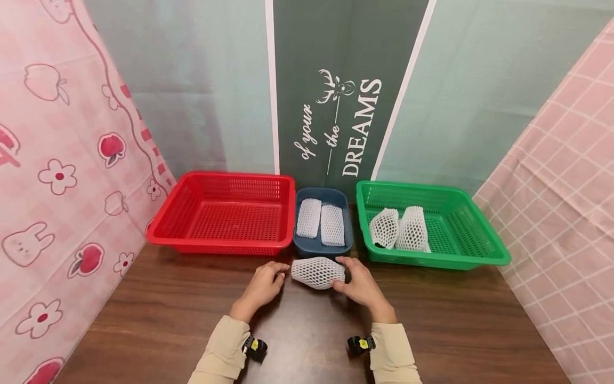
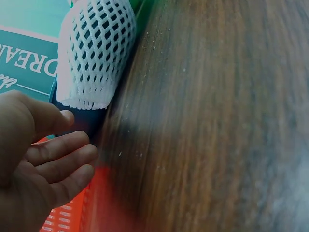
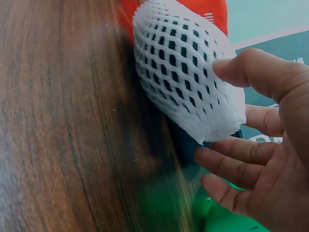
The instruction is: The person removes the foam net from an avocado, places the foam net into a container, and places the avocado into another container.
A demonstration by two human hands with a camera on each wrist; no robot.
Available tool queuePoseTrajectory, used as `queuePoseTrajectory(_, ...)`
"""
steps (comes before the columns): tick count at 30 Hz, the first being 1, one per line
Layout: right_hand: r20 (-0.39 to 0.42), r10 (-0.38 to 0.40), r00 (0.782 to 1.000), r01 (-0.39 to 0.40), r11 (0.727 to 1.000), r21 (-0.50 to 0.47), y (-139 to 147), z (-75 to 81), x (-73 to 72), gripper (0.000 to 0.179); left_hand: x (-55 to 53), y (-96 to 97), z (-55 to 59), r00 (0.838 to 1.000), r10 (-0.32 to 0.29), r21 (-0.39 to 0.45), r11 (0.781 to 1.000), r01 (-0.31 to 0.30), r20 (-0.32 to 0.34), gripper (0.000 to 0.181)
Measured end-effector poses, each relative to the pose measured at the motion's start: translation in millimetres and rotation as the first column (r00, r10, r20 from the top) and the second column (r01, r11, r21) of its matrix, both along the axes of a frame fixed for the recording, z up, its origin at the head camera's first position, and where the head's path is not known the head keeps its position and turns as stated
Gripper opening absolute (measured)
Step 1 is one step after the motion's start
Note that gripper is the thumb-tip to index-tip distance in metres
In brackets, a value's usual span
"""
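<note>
Beige sleeves (image 1: 219,349), right hand (image 1: 361,282) pinching one end of a white foam net (image 1: 316,272), left hand (image 1: 263,285) loosely curved beside the other, blue bin (image 1: 309,249) behind.

A green curtain (image 1: 201,96) is hanging behind a brown table (image 1: 307,346) that is reflecting light, and pink cloths (image 1: 62,213) are flanking it.

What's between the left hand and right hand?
In the head view, a bulging white foam net, dark showing through its mesh; the right hand touches one end.
</note>
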State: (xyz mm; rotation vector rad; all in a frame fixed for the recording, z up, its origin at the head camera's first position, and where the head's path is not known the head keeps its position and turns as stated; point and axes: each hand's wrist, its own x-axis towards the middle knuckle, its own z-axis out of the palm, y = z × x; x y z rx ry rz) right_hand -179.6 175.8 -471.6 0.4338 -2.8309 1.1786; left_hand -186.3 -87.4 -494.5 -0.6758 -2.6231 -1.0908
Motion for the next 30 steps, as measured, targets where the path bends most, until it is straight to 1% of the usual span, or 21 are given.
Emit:
queuePoseTrajectory(2,-0.010,0.007,1.000,-0.006,1.000,0.007,-0.9,-1.2,-0.4,0.050,-0.1,1.3,-1.0,1.000,0.002,0.004,1.000,-0.002,-0.018,0.021)
queuePoseTrajectory(4,-0.023,0.013,1.000,-0.013,1.000,0.014,-2.0,-1.9,-0.8,0.047,-0.4,3.0,-1.8,1.000,0.010,0.022,1.000,-0.009,-0.022,0.022)
queuePoseTrajectory(9,-0.045,0.011,0.999,-0.010,1.000,0.019,-4.2,-1.0,-2.1,0.043,-1.4,9.1,-4.6,0.999,0.039,0.097,0.995,-0.039,-0.003,0.020)
queuePoseTrajectory(11,-0.044,0.005,0.999,-0.004,1.000,0.022,-4.7,-0.2,-2.5,0.042,-0.8,11.9,-5.8,0.999,0.039,0.118,0.992,-0.037,-0.015,0.017)
queuePoseTrajectory(13,-0.042,-0.003,0.999,0.004,1.000,0.027,-5.1,0.8,-2.6,0.041,-0.1,14.5,-6.1,0.999,0.034,0.142,0.989,-0.029,-0.034,0.016)
queuePoseTrajectory(17,-0.037,-0.025,0.999,0.026,0.999,0.043,-4.9,0.5,-2.4,0.040,0.1,19.1,-6.0,0.996,0.006,0.194,0.981,0.011,-0.088,0.017)
queuePoseTrajectory(19,-0.038,-0.033,0.999,0.034,0.998,0.047,-4.8,0.3,-2.0,0.039,-0.4,20.9,-5.5,0.995,-0.005,0.216,0.976,0.028,-0.104,0.017)
queuePoseTrajectory(21,-0.040,-0.036,0.999,0.038,0.998,0.049,-4.6,-0.1,-1.9,0.039,-0.5,22.3,-4.9,0.994,-0.017,0.234,0.971,0.042,-0.106,0.017)
queuePoseTrajectory(25,-0.052,-0.041,0.998,0.043,0.998,0.050,-3.9,-0.2,-1.8,0.037,-0.2,24.3,-4.9,0.997,-0.025,0.254,0.966,0.045,-0.078,0.017)
queuePoseTrajectory(28,-0.064,-0.051,0.997,0.055,0.997,0.057,-3.0,-0.4,-2.0,0.034,-0.1,25.2,-5.9,0.999,-0.038,0.259,0.965,0.044,-0.027,0.019)
queuePoseTrajectory(30,-0.075,-0.061,0.995,0.066,0.996,0.066,-2.4,-1.0,-2.2,0.031,-0.6,25.8,-7.4,0.998,-0.061,0.263,0.963,0.055,0.015,0.023)
